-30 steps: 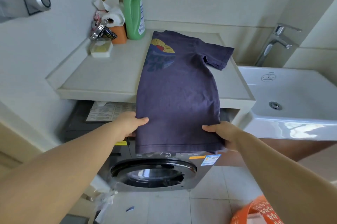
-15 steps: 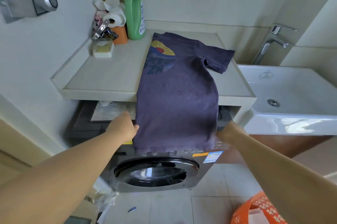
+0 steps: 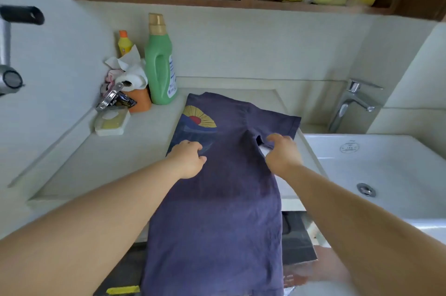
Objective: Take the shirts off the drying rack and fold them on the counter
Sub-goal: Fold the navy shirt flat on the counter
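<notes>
On the counter [image 3: 101, 165], one shirt [image 3: 217, 199] under two hands: left hand [image 3: 189, 160], right hand [image 3: 282, 153].

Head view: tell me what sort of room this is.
Most likely a home laundry or utility corner: a green detergent bottle stands on the counter, a white sink with a faucet adjoins it, and a navy shirt lies mid-fold.

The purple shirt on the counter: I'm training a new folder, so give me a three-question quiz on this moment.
1. True or false: the purple shirt lies wholly on the counter.
2. The right hand is at: A) hem B) sleeve C) collar?
3. What stands just left of the shirt's top end?

Key: 1 false, its lower part hangs over the edge. 2 B. 3 the green bottle.
</notes>
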The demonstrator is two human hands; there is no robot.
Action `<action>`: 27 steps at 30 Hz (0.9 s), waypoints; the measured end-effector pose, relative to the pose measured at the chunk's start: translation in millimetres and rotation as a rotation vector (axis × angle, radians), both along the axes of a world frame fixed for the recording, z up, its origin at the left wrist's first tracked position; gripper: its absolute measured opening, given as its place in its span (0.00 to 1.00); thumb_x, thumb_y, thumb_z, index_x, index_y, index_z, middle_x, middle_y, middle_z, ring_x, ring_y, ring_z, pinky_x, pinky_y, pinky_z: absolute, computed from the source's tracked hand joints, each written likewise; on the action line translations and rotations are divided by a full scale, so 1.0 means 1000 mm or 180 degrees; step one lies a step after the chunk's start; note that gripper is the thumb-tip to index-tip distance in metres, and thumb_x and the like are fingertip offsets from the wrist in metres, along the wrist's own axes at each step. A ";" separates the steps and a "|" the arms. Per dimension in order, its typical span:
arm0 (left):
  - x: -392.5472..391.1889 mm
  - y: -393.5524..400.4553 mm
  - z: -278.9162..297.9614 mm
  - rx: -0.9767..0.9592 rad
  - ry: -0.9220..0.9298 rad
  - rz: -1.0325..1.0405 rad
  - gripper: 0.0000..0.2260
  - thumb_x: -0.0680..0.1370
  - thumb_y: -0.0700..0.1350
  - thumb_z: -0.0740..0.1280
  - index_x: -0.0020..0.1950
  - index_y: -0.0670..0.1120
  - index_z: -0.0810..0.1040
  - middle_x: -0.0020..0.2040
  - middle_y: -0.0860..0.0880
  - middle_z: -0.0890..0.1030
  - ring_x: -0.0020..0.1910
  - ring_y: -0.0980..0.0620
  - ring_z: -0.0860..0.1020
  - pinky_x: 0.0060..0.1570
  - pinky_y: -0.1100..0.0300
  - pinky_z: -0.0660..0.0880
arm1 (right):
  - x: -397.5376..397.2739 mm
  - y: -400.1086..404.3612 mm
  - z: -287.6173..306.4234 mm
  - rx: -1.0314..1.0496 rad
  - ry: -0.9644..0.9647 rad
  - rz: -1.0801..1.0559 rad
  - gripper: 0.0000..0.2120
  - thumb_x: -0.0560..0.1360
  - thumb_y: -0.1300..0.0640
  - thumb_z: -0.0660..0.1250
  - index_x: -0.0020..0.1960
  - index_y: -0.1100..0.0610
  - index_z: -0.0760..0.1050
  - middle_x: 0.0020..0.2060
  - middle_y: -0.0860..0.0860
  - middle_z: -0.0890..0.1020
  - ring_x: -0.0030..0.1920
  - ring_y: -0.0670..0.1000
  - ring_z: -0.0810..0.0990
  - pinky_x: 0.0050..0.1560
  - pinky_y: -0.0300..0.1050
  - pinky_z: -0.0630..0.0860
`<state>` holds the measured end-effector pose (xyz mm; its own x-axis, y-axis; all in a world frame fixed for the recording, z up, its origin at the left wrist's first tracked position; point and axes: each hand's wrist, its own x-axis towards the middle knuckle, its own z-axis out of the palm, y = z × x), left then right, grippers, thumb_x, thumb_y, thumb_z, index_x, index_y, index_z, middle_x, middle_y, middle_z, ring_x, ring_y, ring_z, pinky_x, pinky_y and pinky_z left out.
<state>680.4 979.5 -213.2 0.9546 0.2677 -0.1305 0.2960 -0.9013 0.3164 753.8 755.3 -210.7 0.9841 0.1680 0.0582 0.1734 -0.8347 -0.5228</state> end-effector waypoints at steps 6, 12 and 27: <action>0.097 -0.017 -0.012 -0.0317 0.0222 -0.0064 0.27 0.80 0.58 0.58 0.76 0.50 0.58 0.77 0.48 0.59 0.74 0.45 0.60 0.71 0.48 0.62 | 0.100 -0.019 -0.017 -0.1115 0.0671 0.0268 0.29 0.73 0.54 0.63 0.73 0.49 0.61 0.65 0.57 0.68 0.66 0.61 0.65 0.61 0.48 0.68; 0.134 -0.028 -0.034 0.0398 0.1272 -0.0088 0.40 0.71 0.75 0.50 0.75 0.61 0.35 0.77 0.50 0.33 0.75 0.38 0.34 0.71 0.36 0.40 | 0.154 -0.027 -0.029 -0.1226 0.0012 0.0305 0.20 0.73 0.65 0.58 0.61 0.52 0.75 0.56 0.53 0.73 0.59 0.56 0.69 0.53 0.44 0.72; 0.206 -0.052 -0.035 0.0298 0.1027 -0.0384 0.54 0.60 0.82 0.53 0.76 0.58 0.35 0.77 0.49 0.32 0.74 0.37 0.31 0.70 0.35 0.37 | 0.214 -0.005 0.011 -0.0756 0.1499 -0.0864 0.20 0.74 0.52 0.62 0.63 0.59 0.69 0.52 0.58 0.76 0.54 0.59 0.76 0.55 0.50 0.74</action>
